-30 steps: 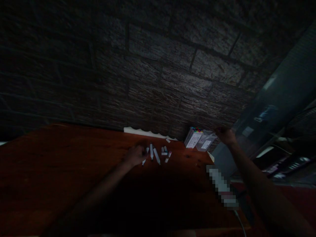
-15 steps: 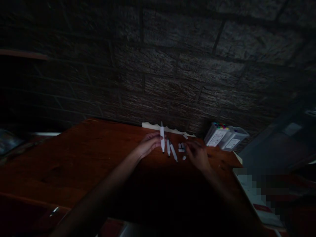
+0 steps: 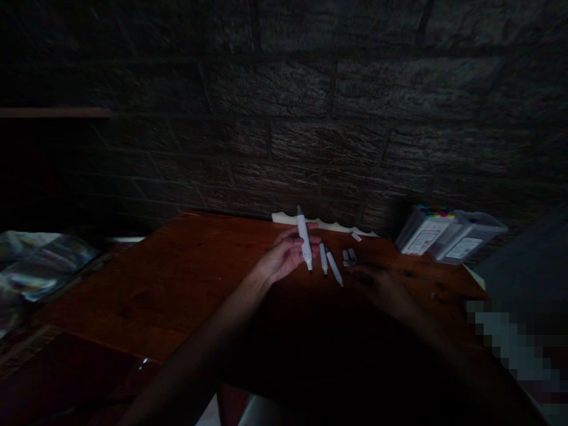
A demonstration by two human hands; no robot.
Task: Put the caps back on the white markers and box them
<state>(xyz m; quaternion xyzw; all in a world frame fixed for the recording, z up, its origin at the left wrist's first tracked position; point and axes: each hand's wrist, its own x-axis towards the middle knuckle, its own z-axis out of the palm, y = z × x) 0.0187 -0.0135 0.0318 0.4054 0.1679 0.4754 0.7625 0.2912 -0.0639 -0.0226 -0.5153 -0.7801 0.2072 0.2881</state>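
Observation:
My left hand [image 3: 284,254] grips a white marker [image 3: 304,239] between thumb and fingers. The marker is uncapped at both ends, tilted, with a dark tip at its lower end and a greyish tip on top. Two more uncapped white markers lie on the table just right of that hand, a shorter-looking marker [image 3: 323,259] and a slanted marker [image 3: 334,269]. My right hand [image 3: 377,284] is low over the table, its fingertips drawn together beside a few loose white caps [image 3: 349,257]. Deep shadow hides what its fingers may hold. Another white cap [image 3: 356,236] lies farther back.
Two clear plastic cases with labels stand against the brick wall [image 3: 293,142]: a case with colourful marker ends [image 3: 423,234] and a second case [image 3: 464,239]. A wavy-edged white strip [image 3: 332,226] runs along the back of the wooden table [image 3: 199,266]. Plastic-wrapped items [image 3: 44,260] are at far left.
The view has shifted left, so the table appears farther right. My left hand has tilted the marker's top leftward. My right hand has come nearer and lower; the nearest loose cap is now out of sight.

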